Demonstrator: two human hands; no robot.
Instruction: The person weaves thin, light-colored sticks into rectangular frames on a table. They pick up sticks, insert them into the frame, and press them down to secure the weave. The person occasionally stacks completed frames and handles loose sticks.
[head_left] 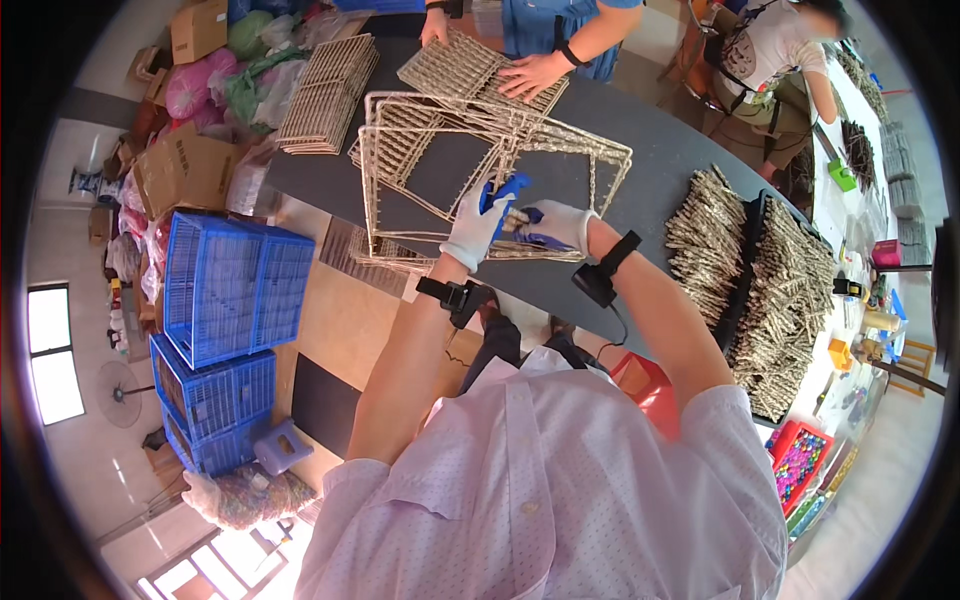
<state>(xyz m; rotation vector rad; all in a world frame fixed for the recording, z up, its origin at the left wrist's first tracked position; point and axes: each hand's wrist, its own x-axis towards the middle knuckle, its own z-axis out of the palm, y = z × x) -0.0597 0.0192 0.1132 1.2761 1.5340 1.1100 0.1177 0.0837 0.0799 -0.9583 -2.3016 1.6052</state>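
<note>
My left hand (483, 222), in a white glove with blue-coated fingers, is closed round the middle bar of a beige rope-wrapped frame (372, 195). The frame stands tilted over the dark table and has open rectangular sections. Close beside it, my right hand (556, 226) wears the same kind of glove, its fingers bent in towards the bar. Between the two hands a small bit of the twisted material shows, but what the right fingers pinch is hidden. Beyond the frame lie woven panels (400, 140), partly covered by its bars.
Across the table (640, 130), a co-worker's hands (535, 75) rest on a woven panel (455, 70). A stack of panels (328, 95) lies far left. At right, twisted strands (785, 300) fill a black tray. Blue crates (235, 290) stand on the floor at left.
</note>
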